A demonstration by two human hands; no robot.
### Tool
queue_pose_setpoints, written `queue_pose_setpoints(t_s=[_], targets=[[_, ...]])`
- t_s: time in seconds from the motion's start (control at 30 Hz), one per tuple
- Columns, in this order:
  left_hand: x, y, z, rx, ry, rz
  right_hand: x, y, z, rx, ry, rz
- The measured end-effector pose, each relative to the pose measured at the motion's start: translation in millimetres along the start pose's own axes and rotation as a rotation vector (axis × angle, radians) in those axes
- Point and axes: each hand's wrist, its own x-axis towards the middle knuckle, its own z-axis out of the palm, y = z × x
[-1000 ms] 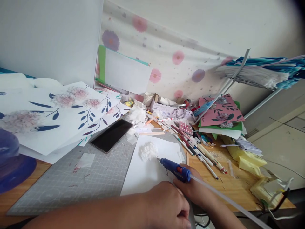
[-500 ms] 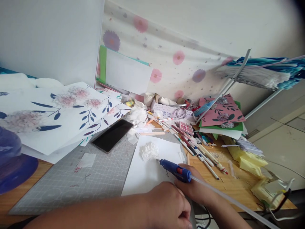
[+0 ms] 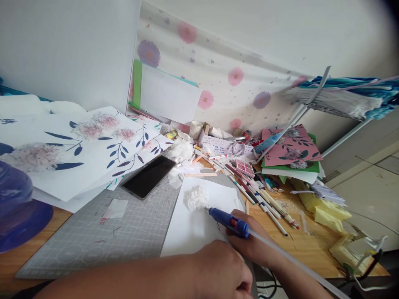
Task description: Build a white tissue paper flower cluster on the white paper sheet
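Nozzle (image 3: 208, 210) right at the lower edge of the fluffy white flower (image 3: 197, 197), and it's close work! The flower sits towards the far end of a sheet of white paper (image 3: 179, 236), which lies over the grey cutting mat (image 3: 140, 220). The right hand (image 3: 251, 248) is gripping the blue glue gun (image 3: 226, 219), a long clear glue stick (image 3: 289, 256) trailing out of its back. Whether nozzle and flower touch is too fine to call, and no bead of glue shows. The left hand (image 3: 226, 265)? Curled just in front of the right, fingers folded under; whether it grips anything cannot be told.

This looks like the gluing step, and the next move seems to call for a steady nozzle and a small dab, the left hand keeping clear of the hot end.

Over to the containers! At the back, 1 stack of paper cups (image 3: 195, 129), insides hidden. Nearer, 1 small case (image 3: 245, 167) shows pink squares in its compartments. On the right, what looks like a yellow bag (image 3: 332, 218) slumps on the wooden table (image 3: 314, 253), contents out of sight.
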Motion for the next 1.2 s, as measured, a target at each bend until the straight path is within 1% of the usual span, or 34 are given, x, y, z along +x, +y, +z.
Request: queue_pose_setpoints(t_s=[0.2,0.4,0.57,0.7,0.8,0.9,0.97,1.07,1.2], targets=[[1.4,-2.0,2.4,0.013,-0.020,0.008,-0.9,-2.7,1.7,-0.072,0.029,-0.018],[1.1,-1.0,1.3,0.029,-0.029,-0.006,2.3,-1.8,-0.5,0.006,-0.033,-0.042],[1.3,-0.5,0.7,0.032,-0.044,-0.002,3.8,-2.0,-0.1,-0.097,-0.013,-0.043],[3.1,-2.2,2.0,0.050,-0.049,0.011,1.9,-1.0,0.1,-0.081,-0.044,-0.070],[3.3,-1.4,0.5,0.054,-0.065,0.023,1.1,1.1,1.7,-0.052,-0.019,-0.075],[2.4,0.8,-2.7,0.047,-0.083,0.022,2.1,3.3,4.8,-0.097,0.007,-0.059],[2.0,1.9,-4.5,0.043,-0.091,0.018,3.2,3.5,5.3,-0.121,0.000,-0.056],[2.6,1.7,-5.5,0.038,-0.074,0.010,3.8,1.5,2.1,-0.116,-0.019,-0.069],[5.4,-1.7,-3.0,0.047,-0.114,0.009,2.4,-0.3,-3.6,-0.072,-0.045,-0.096]])
